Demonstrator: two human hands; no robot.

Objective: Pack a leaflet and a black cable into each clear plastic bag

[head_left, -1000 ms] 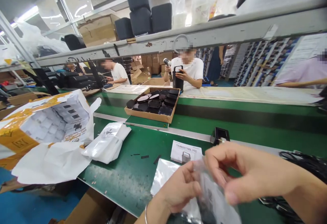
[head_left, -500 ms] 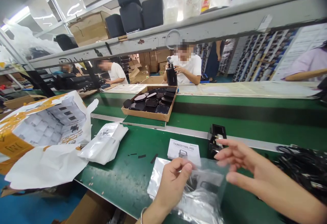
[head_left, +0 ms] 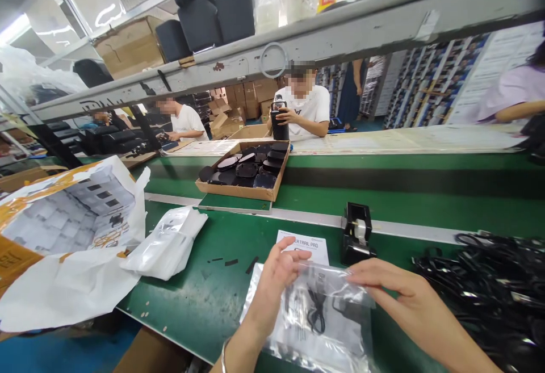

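A clear plastic bag (head_left: 336, 319) lies in front of me on the green bench, its top edge lifted between my hands. Inside it show a coiled black cable (head_left: 315, 310) and a printed sheet. My left hand (head_left: 272, 288) grips the bag's upper left edge, index finger raised. At the upper right corner, my right hand (head_left: 394, 290) pinches the plastic between thumb and fingers. A white printed booklet (head_left: 313, 242) lies just behind the bag, partly covered. More flat bags seem to lie under this one. A black tape dispenser (head_left: 356, 237) stands beyond my right hand.
Black cables (head_left: 481, 299) are heaped at right. A stack of white bags (head_left: 170, 242) and a torn, open carton (head_left: 72, 214) are at left. Ahead sits a shallow cardboard tray (head_left: 272, 192) of black parts. A co-worker (head_left: 313, 106) opposite holds a black bottle-like item. An overhead shelf crosses above.
My right hand has moved down from beside the tape dispenser and taken the bag's top right corner. The bag's top is now stretched flatter. My left index finger has lifted.
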